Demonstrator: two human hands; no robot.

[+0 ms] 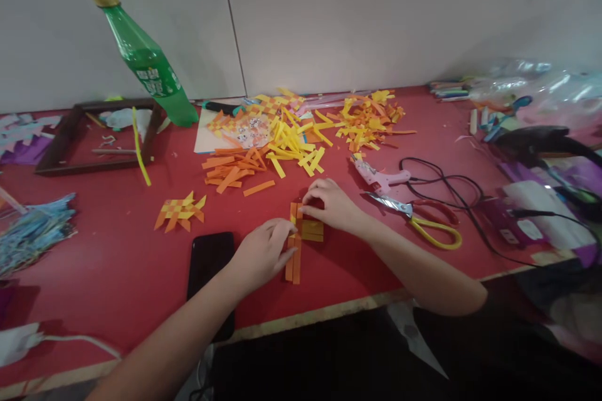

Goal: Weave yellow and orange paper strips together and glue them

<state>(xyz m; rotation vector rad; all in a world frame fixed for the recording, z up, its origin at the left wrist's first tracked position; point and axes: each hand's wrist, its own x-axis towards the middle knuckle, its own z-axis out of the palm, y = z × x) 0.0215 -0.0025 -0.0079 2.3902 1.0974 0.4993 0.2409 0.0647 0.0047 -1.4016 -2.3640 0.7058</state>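
Orange paper strips [293,266] run lengthwise on the red table, crossed by short yellow paper strips [313,231] that stick out to the right. My left hand [263,252] is closed at the left side of the crossing, with thumb and fingertips on the strips. Over the upper end my right hand [333,205] bends its fingers in a pinch on the orange strips. My fingers hide part of the crossing. To the left lies a woven orange and yellow paper piece [181,211] with pointed ends.
Loose orange strips [230,169] and yellow strips [294,144] lie beyond my hands. Scissors [414,213], a pink glue gun [380,177] and its black cord are to the right. A black phone [207,260] sits beside my left forearm. A green bottle [150,69] and a brown frame [54,166] stand back left.
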